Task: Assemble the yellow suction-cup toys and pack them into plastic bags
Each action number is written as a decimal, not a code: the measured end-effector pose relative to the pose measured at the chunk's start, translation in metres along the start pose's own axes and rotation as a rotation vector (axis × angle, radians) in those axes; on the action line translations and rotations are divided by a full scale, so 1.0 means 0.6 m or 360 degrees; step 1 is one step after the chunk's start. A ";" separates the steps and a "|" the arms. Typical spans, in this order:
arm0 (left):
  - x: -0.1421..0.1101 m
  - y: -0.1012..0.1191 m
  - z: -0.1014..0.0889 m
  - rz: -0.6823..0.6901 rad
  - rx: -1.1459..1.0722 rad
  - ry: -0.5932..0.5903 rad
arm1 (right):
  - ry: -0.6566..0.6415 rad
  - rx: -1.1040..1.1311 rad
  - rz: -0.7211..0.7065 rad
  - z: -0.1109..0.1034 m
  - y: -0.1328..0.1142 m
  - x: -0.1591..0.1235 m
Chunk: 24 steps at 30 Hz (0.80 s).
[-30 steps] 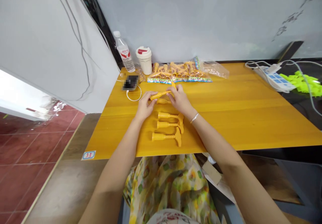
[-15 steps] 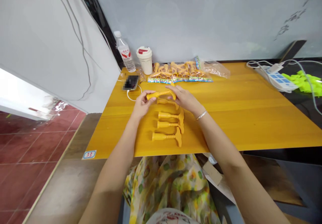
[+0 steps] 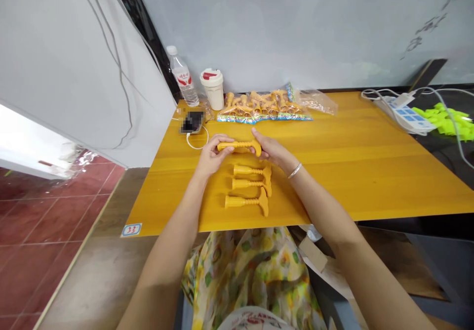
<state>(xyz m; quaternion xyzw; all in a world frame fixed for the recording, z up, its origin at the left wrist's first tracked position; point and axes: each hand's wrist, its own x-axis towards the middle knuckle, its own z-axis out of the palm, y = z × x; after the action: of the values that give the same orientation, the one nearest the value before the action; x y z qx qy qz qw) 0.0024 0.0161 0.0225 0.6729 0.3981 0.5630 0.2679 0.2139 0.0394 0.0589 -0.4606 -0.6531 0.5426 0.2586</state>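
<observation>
A yellow plastic toy hammer [image 3: 239,144] lies crosswise between my two hands over the table. My left hand [image 3: 215,154] is closed around its handle end, thumb in front and fingers behind. At the hammer's head, my right hand [image 3: 272,149] has its fingers bent against the head, the thumb raised apart from it. Nearer to me, three similar toy hammers [image 3: 246,201] rest in a column, heads to the right and handles to the left. Whether another hammer lies beneath the held one is hidden.
Clear bags of yellow toy hammers [image 3: 264,105] lie along the back of the table [image 3: 351,172]. Left of them stand a white cup [image 3: 213,90] and a water bottle [image 3: 184,78], with a cabled phone [image 3: 192,121] in front. A power strip [image 3: 405,115] sits at the far right.
Both hands have come slightly nearer with the toy hammer, which is now more level. The hammer that lay just below it no longer shows separately. The three nearer hammers stay put.
</observation>
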 end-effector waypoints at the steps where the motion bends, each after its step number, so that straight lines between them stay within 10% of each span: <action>1: 0.000 -0.001 0.001 -0.0029 -0.0002 0.0020 | 0.0038 0.0022 0.0021 0.004 0.002 0.003; 6: 0.001 -0.013 0.001 -0.0317 -0.0273 0.0118 | 0.0563 -0.0194 -0.0333 0.021 0.013 0.008; 10: 0.005 -0.017 -0.003 -0.0487 -0.0634 0.0242 | 0.0337 -0.0744 -0.0728 0.010 0.018 0.001; 14: 0.004 -0.015 0.002 -0.0533 -0.0794 0.0280 | 0.0534 -0.1314 -0.0636 0.004 0.012 -0.002; 24: -0.007 -0.011 0.020 -0.0095 -0.0381 0.0310 | 0.0174 0.0193 0.0045 0.024 0.005 0.008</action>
<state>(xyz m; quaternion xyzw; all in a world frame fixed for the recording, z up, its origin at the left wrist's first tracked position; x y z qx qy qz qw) 0.0122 0.0171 0.0124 0.5663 0.3722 0.6607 0.3230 0.2008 0.0368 0.0512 -0.4822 -0.5974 0.5587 0.3137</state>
